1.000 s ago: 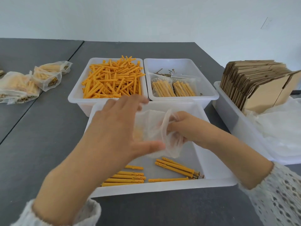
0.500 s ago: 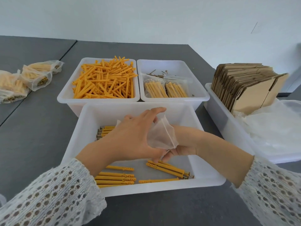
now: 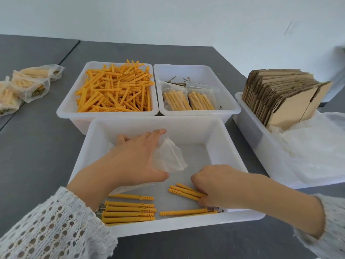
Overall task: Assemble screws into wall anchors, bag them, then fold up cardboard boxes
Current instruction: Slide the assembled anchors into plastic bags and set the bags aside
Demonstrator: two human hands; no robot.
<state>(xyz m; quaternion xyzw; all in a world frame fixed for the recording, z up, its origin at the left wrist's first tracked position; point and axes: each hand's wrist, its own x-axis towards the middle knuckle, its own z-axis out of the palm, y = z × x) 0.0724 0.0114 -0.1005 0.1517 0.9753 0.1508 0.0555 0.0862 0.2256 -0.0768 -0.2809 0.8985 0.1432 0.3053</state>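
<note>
Anchors (image 3: 186,191) with screws in them lie in the near white bin (image 3: 235,152), and my right hand (image 3: 220,184) has dropped onto the small group by the front-right corner, fingers curled around them; half a second ago that hand was up at the bag with the left. My left hand (image 3: 134,161) now holds the clear plastic bag (image 3: 169,157) alone, above the bin floor, pinched between thumb and fingers. Another row of assembled anchors (image 3: 128,210) sits at the front-left of the same bin, where it was. Behind, the bin of loose anchors (image 3: 115,90) and the bin with screws and filled bags (image 3: 188,98) have not moved. Flat cardboard boxes (image 3: 283,94) stand in the right-hand bin.
</note>
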